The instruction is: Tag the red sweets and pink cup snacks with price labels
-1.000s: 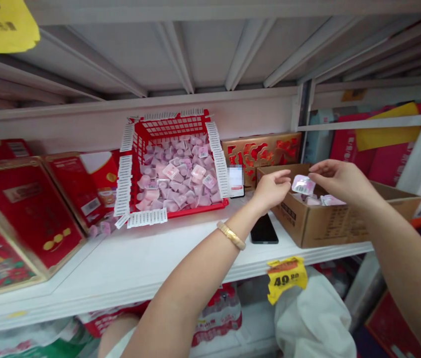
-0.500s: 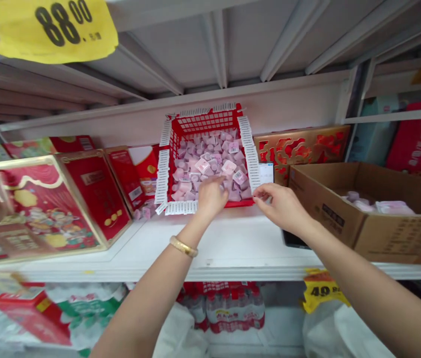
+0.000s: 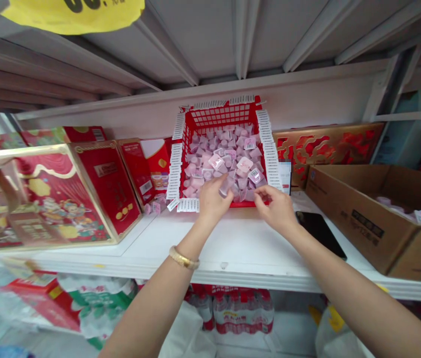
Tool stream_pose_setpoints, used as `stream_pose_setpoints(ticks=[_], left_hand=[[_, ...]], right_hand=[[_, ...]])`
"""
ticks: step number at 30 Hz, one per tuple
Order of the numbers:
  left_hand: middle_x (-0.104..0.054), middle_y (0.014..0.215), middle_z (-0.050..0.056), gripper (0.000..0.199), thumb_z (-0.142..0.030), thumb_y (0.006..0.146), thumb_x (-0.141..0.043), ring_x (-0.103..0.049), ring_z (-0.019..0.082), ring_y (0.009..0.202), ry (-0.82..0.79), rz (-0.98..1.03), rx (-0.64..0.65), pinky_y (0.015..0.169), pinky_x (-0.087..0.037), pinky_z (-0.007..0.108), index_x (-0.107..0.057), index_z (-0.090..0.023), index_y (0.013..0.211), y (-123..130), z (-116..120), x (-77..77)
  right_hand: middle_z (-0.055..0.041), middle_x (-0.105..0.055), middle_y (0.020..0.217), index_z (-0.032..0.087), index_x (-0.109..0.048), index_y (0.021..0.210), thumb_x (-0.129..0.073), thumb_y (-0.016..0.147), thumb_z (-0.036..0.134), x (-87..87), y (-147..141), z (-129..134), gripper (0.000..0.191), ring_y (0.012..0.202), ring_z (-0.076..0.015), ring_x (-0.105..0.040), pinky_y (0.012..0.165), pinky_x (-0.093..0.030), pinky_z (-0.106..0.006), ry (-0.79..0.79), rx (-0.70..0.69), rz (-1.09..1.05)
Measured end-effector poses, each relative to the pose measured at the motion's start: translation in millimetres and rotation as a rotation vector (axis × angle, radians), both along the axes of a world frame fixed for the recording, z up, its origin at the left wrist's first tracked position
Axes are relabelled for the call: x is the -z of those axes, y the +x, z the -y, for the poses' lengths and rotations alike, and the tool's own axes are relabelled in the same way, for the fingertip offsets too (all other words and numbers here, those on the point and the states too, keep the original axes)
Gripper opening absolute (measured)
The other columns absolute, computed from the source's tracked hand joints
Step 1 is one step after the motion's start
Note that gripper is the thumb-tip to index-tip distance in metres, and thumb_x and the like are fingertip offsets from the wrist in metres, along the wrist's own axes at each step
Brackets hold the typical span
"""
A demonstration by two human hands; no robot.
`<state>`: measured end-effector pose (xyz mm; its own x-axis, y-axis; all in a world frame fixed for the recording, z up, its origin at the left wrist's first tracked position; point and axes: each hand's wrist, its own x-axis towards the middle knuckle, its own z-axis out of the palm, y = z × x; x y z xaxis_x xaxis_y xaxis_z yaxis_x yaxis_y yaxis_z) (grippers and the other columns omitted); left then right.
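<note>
A red plastic basket (image 3: 221,119) full of small pink jelly cups (image 3: 210,161) stands on the white shelf. Rows of white barcode labels (image 3: 269,144) hang along its rim. My left hand (image 3: 212,201), a gold bangle on its wrist, reaches over the basket's front edge. Its thumb and forefinger are closed around a pale jelly cup (image 3: 226,187). At the front right corner is my right hand (image 3: 276,208), thumb and fingers pinched together by the rim. Whatever lies between those fingertips is too small to make out.
Right of the basket lie a black phone (image 3: 320,233) and an open cardboard box (image 3: 356,219) with more cups. Red gift boxes (image 3: 102,189) stand to the left. Beams of the upper shelf (image 3: 218,44) hang overhead; bottle packs (image 3: 243,313) sit below.
The view has shifted, so the basket appears farther right. My right hand has moved from the label strip to the basket's front right corner. A cup now shows in my left fingers.
</note>
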<state>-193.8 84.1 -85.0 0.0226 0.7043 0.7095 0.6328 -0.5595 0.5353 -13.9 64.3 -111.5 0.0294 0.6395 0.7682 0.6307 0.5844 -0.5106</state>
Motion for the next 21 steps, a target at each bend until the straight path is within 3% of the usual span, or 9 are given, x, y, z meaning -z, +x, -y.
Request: stream_pose_setpoints(ticks=[2,6,9,12,15,21], left_hand=[[-0.067,0.112,0.01,0.049,-0.016,0.072,-0.065,-0.063,0.024,0.098,-0.154,0.378,0.165,0.093,-0.046,0.039,-0.062,-0.019,0.121,7,12,3.5],[-0.069,0.091,0.005,0.041,-0.017,0.074,-0.065,-0.067,0.018,0.077,-0.634,1.086,0.514,0.077,-0.054,0.036,-0.061,-0.021,0.114,27,34,16.6],[-0.069,0.083,0.006,0.023,-0.012,0.076,-0.062,-0.07,0.019,0.075,-0.86,1.374,0.592,0.078,-0.056,0.035,-0.061,-0.019,0.099,39,41,27.9],[-0.069,0.081,0.008,0.009,-0.009,0.079,-0.058,-0.07,0.02,0.076,-0.952,1.491,0.568,0.079,-0.056,0.035,-0.06,-0.015,0.086,46,40,37.8],[-0.069,0.081,0.01,0.01,-0.005,0.079,-0.054,-0.071,0.021,0.078,-0.981,1.512,0.573,0.079,-0.057,0.035,-0.06,-0.014,0.082,48,38,45.5],[-0.07,0.084,0.008,0.017,-0.004,0.079,-0.054,-0.071,0.022,0.083,-1.016,1.517,0.617,0.081,-0.058,0.037,-0.06,-0.015,0.089,49,37,53.5]], right_hand=[[-0.0029,-0.066,0.071,0.02,-0.064,0.08,-0.055,0.077,0.025,-0.2,15,-1,0.01,0.065,-0.0178,-0.059,0.068,-0.044,-0.03,0.018,0.087,-0.115],[-0.0007,-0.061,0.066,0.02,-0.061,0.078,-0.058,0.071,0.029,7.8,45,-10,0.012,0.061,-0.0161,-0.054,0.064,-0.043,-0.029,-0.036,0.169,-0.409],[0.0006,-0.059,0.064,0.02,-0.058,0.074,-0.062,0.062,0.029,20.2,59,-20,0.015,0.058,-0.0149,-0.052,0.057,-0.043,-0.027,-0.172,0.128,-0.671],[-0.0001,-0.059,0.061,0.021,-0.057,0.071,-0.065,0.056,0.027,29.6,64,-28,0.019,0.054,-0.0142,-0.052,0.048,-0.041,-0.026,-0.331,0.042,-0.811],[-0.0028,-0.06,0.059,0.02,-0.058,0.068,-0.068,0.056,0.028,33.3,65,-32,0.017,0.05,-0.0153,-0.055,0.043,-0.043,-0.027,-0.422,-0.041,-0.845],[-0.004,-0.06,0.057,0.021,-0.057,0.067,-0.076,0.06,0.031,36.5,66,-39,0.023,0.05,-0.0162,-0.058,0.045,-0.051,-0.029,-0.466,-0.205,-0.877]])
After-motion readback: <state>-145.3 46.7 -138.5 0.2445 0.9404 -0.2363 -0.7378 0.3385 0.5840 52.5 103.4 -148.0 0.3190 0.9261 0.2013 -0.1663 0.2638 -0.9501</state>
